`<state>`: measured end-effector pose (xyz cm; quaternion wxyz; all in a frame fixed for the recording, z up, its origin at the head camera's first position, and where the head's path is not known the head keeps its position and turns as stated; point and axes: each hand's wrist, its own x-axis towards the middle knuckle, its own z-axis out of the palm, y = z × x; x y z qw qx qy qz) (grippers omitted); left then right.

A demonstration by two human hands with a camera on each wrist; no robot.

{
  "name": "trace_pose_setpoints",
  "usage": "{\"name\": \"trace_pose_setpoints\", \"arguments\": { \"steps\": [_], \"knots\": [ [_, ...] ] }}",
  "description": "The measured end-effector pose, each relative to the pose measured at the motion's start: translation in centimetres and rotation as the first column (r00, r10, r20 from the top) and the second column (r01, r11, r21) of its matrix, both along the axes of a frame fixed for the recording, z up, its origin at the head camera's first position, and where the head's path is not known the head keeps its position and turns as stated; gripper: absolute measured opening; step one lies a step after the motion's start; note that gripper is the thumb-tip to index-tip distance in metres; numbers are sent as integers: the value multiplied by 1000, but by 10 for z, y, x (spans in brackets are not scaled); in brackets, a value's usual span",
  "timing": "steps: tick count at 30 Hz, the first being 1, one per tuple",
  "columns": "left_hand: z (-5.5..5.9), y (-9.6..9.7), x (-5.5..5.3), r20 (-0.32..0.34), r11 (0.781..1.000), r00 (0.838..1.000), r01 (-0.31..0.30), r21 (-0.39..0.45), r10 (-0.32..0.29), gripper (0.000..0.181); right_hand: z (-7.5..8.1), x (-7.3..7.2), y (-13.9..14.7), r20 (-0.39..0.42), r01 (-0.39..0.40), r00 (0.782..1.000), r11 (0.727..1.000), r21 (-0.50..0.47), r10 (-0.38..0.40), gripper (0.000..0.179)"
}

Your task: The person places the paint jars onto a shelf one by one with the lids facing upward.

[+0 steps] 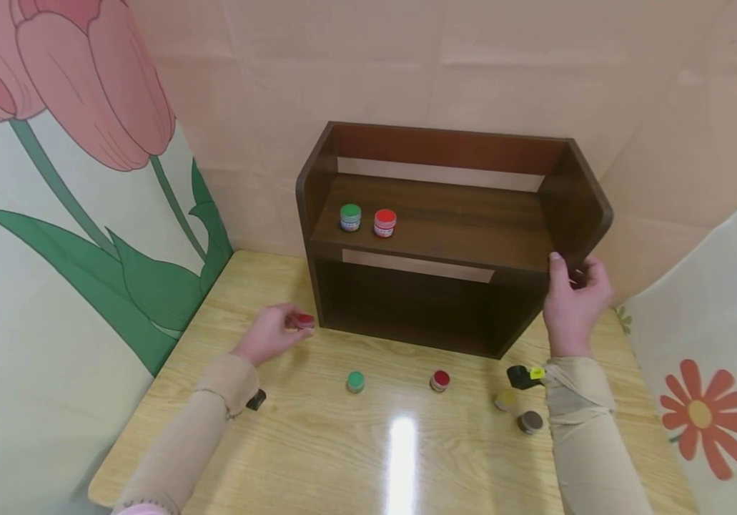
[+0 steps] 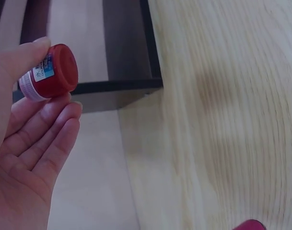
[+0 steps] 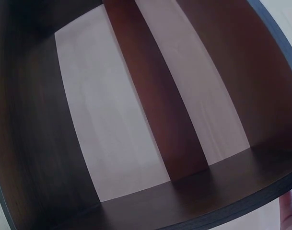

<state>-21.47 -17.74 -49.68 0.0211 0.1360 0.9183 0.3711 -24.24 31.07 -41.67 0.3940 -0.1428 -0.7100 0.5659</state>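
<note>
My left hand (image 1: 271, 334) pinches a small red paint jar (image 1: 306, 321) between thumb and fingers, just off the lower left corner of a dark brown two-tier shelf (image 1: 452, 247). In the left wrist view the jar (image 2: 59, 72) lies tilted, showing its label and a white ridged end. My right hand (image 1: 575, 304) grips the shelf's right side, thumb at the front of the middle board; its other fingers are partly hidden by the side panel. On the upper tier stand a green-lidded jar (image 1: 350, 217) and a red-lidded jar (image 1: 384, 223).
On the wooden table (image 1: 304, 436), in front of the shelf, stand a green jar (image 1: 355, 382), a dark red jar (image 1: 440, 380), a yellow jar (image 1: 505, 400) and a dark brown jar (image 1: 530, 422). A pink cloth wall (image 1: 381, 64) rises behind.
</note>
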Motion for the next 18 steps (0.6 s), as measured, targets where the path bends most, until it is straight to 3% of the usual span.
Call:
{"name": "trace_pose_setpoints", "arguments": {
  "steps": [18],
  "knots": [
    [3,21,2,-42,995,994,102,24,-101,25,0,0,1,-5,-2,1000,1000,-15,2,27]
  ]
}}
